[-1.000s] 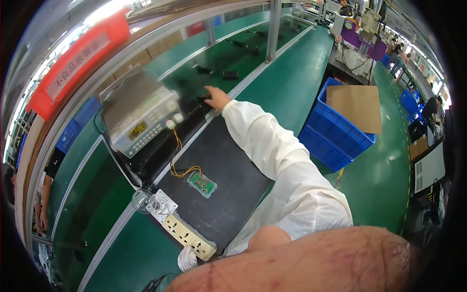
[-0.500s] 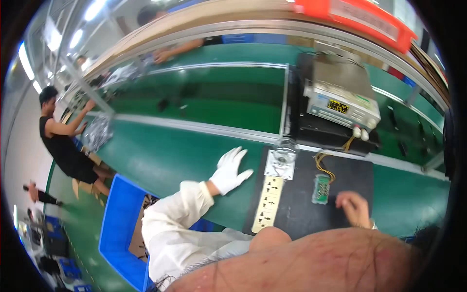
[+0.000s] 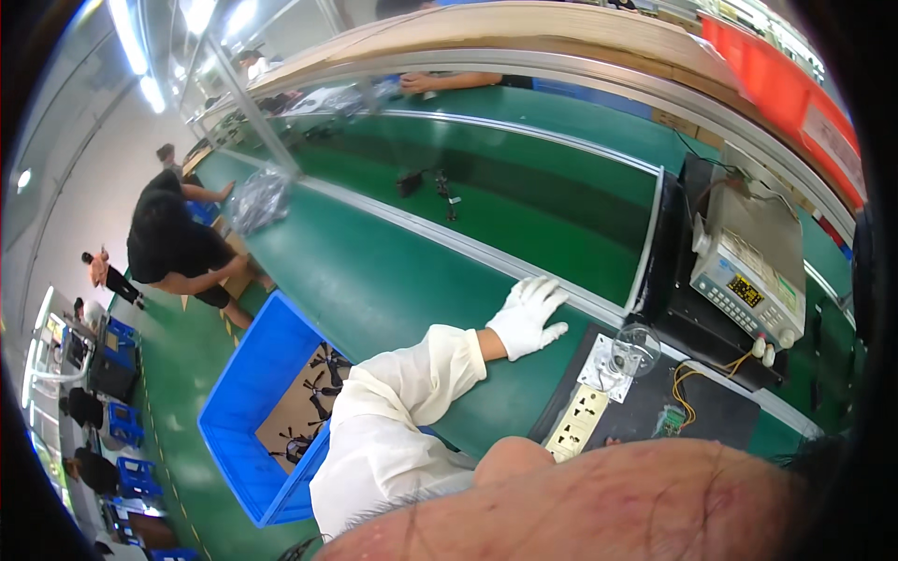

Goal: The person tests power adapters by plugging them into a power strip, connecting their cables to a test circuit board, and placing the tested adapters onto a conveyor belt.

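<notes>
My left hand, in a white glove, lies flat with fingers spread on the green bench top, beside the metal rail. It holds nothing. Of my right hand only what look like fingertips show, close to the power socket strip; the rest is hidden behind my head in the foreground. A small green circuit board with yellow wires lies on the black mat, partly covered from below. A clear round glass-like piece stands on a white plate at the strip's far end.
A blue bin holding several black cabled parts stands at left. A bench power instrument sits at right, below a red bin. Dark adapters lie on the green conveyor beyond the rail. A co-worker bends over at far left.
The view has swung left, so the bench appears further right and more of the blue bin shows. My right hand, seen earlier beside the circuit board, is now almost hidden. The co-worker has bent down.
</notes>
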### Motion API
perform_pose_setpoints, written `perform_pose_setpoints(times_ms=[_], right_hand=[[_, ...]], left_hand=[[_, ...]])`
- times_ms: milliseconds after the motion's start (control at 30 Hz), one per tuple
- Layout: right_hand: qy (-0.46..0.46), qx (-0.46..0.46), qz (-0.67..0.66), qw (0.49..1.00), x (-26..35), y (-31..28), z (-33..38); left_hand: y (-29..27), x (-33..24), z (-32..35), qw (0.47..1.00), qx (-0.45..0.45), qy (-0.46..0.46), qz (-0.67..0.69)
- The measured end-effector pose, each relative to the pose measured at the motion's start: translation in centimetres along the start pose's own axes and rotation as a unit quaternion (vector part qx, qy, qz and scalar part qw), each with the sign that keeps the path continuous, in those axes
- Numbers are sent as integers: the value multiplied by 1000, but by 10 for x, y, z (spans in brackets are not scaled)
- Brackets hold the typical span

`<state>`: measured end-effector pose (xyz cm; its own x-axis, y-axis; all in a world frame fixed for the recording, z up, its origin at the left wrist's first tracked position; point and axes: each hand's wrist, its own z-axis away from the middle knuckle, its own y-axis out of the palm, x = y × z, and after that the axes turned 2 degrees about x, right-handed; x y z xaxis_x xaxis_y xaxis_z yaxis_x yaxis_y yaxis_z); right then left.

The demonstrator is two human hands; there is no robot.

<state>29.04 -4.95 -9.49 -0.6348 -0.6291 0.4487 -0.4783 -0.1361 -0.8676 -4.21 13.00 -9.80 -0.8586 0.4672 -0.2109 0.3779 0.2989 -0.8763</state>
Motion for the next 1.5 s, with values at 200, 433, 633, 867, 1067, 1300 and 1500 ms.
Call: perform_pose_setpoints(times_ms=[200, 433, 633, 867, 1067, 1300, 1500], right_hand=[[21, -47, -6, 999, -6, 8, -2], [-38, -103, 4, 994, -22, 26, 6], [-62, -93, 29, 993, -41, 38, 13], [-70, -83, 42, 993, -56, 46, 18], [-82, -66, 44, 993, -54, 38, 12], [-92, -76, 59, 991, -62, 34, 10], [-107, -72, 59, 990, -60, 33, 1]], left_hand=[[-3, -1, -2, 1000, 12, -14, -8], [-9, -6, -2, 998, 59, -29, 19], [-2, -4, 3, 1000, 22, -10, 10], [-4, -3, 4, 1000, 12, 0, 18], [-10, -2, 5, 1000, 18, -10, 16], [-1, -9, 0, 998, 23, -22, 59], [0, -5, 3, 999, 2, -5, 43]])
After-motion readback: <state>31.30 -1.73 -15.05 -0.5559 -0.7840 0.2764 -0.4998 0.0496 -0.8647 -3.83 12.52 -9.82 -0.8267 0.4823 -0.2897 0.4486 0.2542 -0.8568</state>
